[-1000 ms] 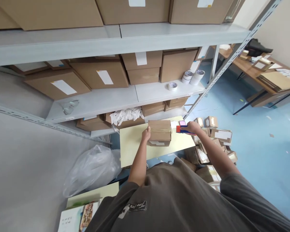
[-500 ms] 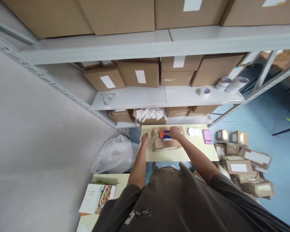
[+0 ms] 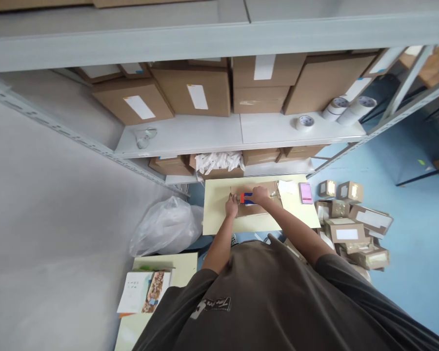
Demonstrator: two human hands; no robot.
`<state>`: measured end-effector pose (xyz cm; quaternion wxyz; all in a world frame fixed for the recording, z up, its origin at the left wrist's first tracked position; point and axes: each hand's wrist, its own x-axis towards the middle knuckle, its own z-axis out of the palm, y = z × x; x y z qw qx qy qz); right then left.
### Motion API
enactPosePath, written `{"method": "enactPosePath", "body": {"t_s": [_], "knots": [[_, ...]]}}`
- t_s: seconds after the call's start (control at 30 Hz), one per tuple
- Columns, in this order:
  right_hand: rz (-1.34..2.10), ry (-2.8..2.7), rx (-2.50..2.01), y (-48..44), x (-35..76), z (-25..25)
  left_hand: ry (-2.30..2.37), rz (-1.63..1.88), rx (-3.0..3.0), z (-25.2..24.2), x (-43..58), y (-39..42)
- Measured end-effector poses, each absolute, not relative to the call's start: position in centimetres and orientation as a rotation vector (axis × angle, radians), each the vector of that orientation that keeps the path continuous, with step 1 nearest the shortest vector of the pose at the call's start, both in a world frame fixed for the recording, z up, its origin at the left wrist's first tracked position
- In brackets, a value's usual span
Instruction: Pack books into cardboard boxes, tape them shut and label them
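A brown cardboard box [image 3: 258, 209] lies on the pale yellow table, with clear tape visible at its right end. My right hand [image 3: 260, 195] is closed around a blue and orange-red tape dispenser [image 3: 247, 198] over the top of the box. At the box's left end, my left hand [image 3: 231, 206] grips the edge, its fingers close to the dispenser's orange-red end. White paper [image 3: 287, 187] lies just right of the box. Beyond it is a pink phone-like item [image 3: 306, 193].
The table [image 3: 214, 214] stands before a grey shelf rack [image 3: 183, 135] with cartons and tape rolls [image 3: 305, 123]. A plastic bag [image 3: 168, 226] bulges at left. Several taped parcels [image 3: 346, 234] are piled on the floor at right. Books [image 3: 142, 292] lie on a second table.
My left hand has moved right, from beside the box onto its left end. The dispenser stays in my right hand over the box. The view has shifted, with the shelves higher in the picture.
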<state>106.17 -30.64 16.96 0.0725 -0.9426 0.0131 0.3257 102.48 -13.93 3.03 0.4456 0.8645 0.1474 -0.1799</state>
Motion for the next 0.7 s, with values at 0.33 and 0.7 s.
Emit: {"method": "enactPosePath", "body": {"t_s": [0.33,0.7], "knots": [[0.809,0.658,-2.948,-57.3,99.4,20.5,0.271,-0.417,2.251,3.3,104.9,-18.5],[0.799,0.539,-2.888,-52.2,101.2,22.8,0.28,-0.428,2.07,3.1,106.4,-12.3]]}}
